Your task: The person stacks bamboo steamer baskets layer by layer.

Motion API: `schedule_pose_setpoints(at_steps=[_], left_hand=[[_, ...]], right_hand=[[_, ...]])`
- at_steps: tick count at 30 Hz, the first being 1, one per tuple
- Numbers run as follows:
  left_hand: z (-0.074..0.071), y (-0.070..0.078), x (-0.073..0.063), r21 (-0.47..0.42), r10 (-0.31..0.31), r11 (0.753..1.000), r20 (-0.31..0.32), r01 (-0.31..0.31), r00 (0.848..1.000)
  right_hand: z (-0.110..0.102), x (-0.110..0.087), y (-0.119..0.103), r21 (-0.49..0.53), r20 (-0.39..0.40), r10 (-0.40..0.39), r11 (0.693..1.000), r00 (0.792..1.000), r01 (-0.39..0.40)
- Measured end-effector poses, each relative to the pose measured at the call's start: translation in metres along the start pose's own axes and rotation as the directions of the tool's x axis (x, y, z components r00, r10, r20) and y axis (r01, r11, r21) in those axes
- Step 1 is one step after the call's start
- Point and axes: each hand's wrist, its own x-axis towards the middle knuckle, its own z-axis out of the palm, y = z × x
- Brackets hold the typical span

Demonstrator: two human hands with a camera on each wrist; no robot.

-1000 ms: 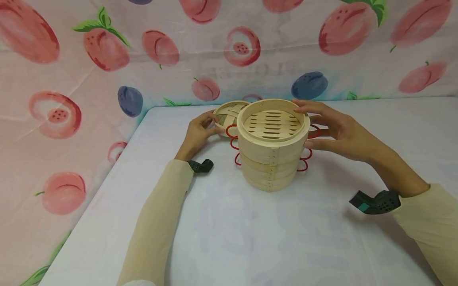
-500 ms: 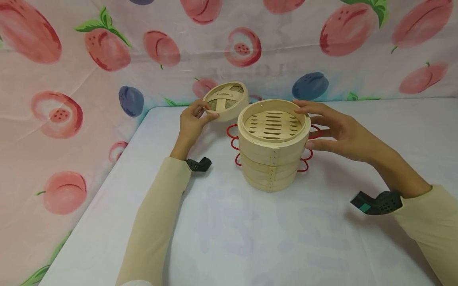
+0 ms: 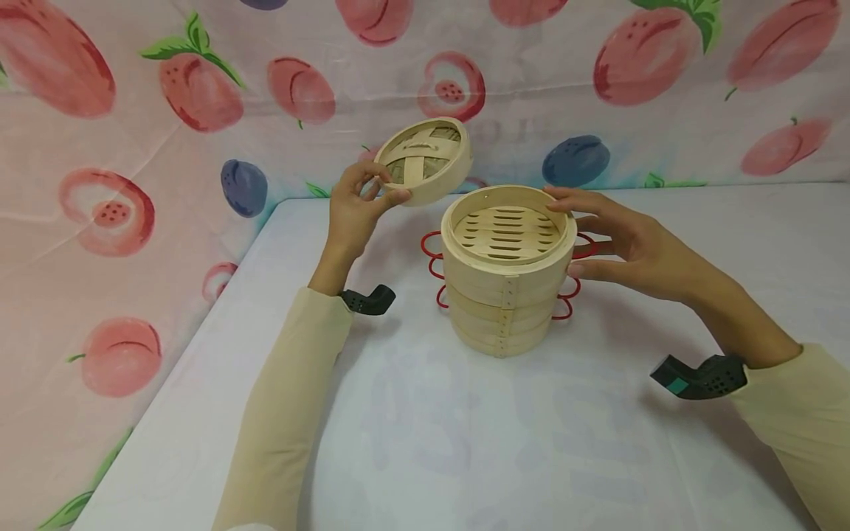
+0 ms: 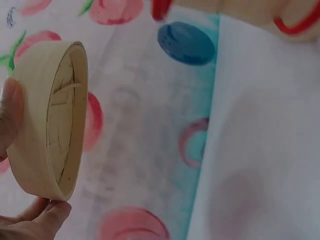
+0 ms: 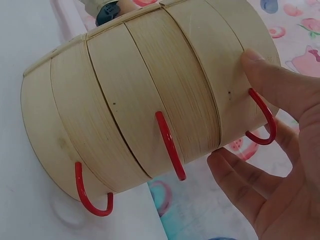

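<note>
My left hand (image 3: 355, 210) pinches the rim of a round woven bamboo lid (image 3: 434, 179) and holds it tilted in the air, left of and behind the steamer. In the left wrist view the lid (image 4: 32, 125) is seen nearly edge-on, between thumb and fingers. A stack of bamboo steamer baskets (image 3: 501, 310) stands upright on the table, its slatted top tier uncovered. My right hand (image 3: 624, 243) grips the top tier from the right, thumb on the near side and fingers at the rim. Red loop handles (image 5: 170, 145) stick out from the tiers.
A white cloth (image 3: 425, 442) covers the table. Behind and to the left hangs a fruit-print curtain (image 3: 511, 96). Black wrist cameras (image 3: 700, 376) sit on both wrists.
My left hand has lifted the lid from the table behind the steamer, raising it and tilting its top toward the head camera. The right hand and the stack stay in place.
</note>
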Motion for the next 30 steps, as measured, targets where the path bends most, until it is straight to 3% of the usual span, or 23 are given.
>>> schedule_pose_setpoints(at_steps=[10, 18, 22, 30], left_hand=[[0.006, 0.012, 0.004, -0.075, 0.069, 0.995, -0.029, -0.071, 0.997], [0.018, 0.055, -0.009, -0.215, 0.130, 0.968, -0.008, -0.128, 0.992], [0.022, 0.069, -0.015, -0.255, 0.144, 0.958, 0.031, -0.131, 0.989], [0.023, 0.068, -0.019, -0.214, 0.149, 0.969, 0.090, -0.127, 0.985]], right_hand=[[0.000, 0.000, -0.001, -0.012, 0.002, 0.002, 1.000, 1.000, -0.002], [0.000, 0.000, -0.001, -0.003, -0.001, -0.003, 1.000, 1.000, 0.003], [0.001, 0.000, -0.001, 0.008, 0.000, -0.015, 1.000, 1.000, 0.015], [0.003, 0.001, -0.003, -0.020, -0.025, -0.007, 1.000, 1.000, 0.007]])
